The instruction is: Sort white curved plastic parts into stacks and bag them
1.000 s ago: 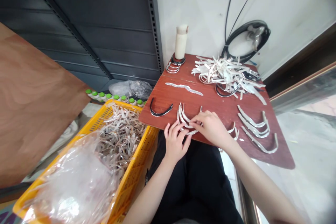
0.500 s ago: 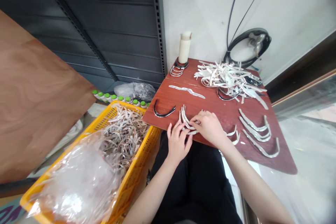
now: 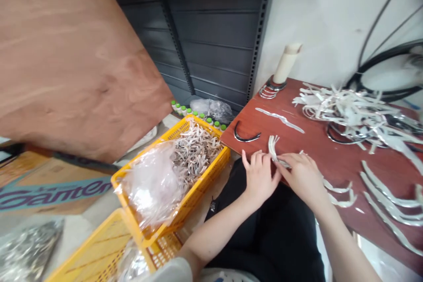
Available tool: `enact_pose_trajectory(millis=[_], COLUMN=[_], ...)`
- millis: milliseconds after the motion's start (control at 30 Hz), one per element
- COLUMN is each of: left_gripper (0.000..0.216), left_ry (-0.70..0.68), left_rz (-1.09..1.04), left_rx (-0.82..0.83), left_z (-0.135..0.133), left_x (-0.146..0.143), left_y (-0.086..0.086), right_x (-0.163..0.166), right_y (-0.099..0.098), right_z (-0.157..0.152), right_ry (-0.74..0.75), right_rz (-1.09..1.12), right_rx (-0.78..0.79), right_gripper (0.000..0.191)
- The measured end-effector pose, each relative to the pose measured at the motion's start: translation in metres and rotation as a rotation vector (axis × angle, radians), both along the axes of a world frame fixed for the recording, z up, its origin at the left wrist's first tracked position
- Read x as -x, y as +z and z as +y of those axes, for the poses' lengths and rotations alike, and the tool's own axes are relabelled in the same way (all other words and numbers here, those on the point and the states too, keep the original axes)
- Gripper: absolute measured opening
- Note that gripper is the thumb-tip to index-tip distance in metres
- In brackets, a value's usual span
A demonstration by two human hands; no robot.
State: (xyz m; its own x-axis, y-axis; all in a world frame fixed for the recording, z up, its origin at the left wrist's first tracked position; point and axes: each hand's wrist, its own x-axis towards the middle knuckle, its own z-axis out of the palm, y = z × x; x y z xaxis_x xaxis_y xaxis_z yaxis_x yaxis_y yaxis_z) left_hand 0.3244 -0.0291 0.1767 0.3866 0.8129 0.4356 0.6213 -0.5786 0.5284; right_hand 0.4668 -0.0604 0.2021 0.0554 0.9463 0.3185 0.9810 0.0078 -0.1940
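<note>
Right hand [image 3: 303,179], ours: thumb and fingertips closed on a bundle of curved pale strips [image 3: 272,146], whose free ends point away just beyond the fingers. Left hand [image 3: 261,177], ours: fingers parted, at the near edge of the red-brown table [image 3: 291,143], beside the bundle; whether they touch it, we cannot tell. Beyond the left fingertips we count one black curved strip [image 3: 245,139]; farther off, one wavy strip [image 3: 280,119]. Right of the right fingers we list several laid-out strips [image 3: 390,212]; beyond them, a tangled heap [image 3: 346,105]. Left of the left fingers, well apart: one yellow crate [image 3: 198,194].
</note>
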Motion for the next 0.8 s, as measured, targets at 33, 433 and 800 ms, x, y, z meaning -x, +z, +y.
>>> enact_pose_trajectory(millis=[33,433,800], left_gripper=[0.04,0.049,0.043], left_ry=[-0.015,0.776,1.031], left_rz=[-0.002,0.214,0.468], left_rx=[0.001,0.252,0.528], left_z=[-0.001,0.052,0.06], left_x=[0.003,0.266,0.357], left_y=[0.001,-0.108,-0.171], right_x=[-0.001,0.002,0.001], right_y=[-0.003,-0.017,-0.024], right_z=[0.0,-0.001,-0.002], right_ry=[-0.005,-0.046,-0.081], right_rz=[0.005,-0.034,-0.061], right_rx=[-0.01,-0.132,-0.147], right_gripper=[0.034,0.046,0.053])
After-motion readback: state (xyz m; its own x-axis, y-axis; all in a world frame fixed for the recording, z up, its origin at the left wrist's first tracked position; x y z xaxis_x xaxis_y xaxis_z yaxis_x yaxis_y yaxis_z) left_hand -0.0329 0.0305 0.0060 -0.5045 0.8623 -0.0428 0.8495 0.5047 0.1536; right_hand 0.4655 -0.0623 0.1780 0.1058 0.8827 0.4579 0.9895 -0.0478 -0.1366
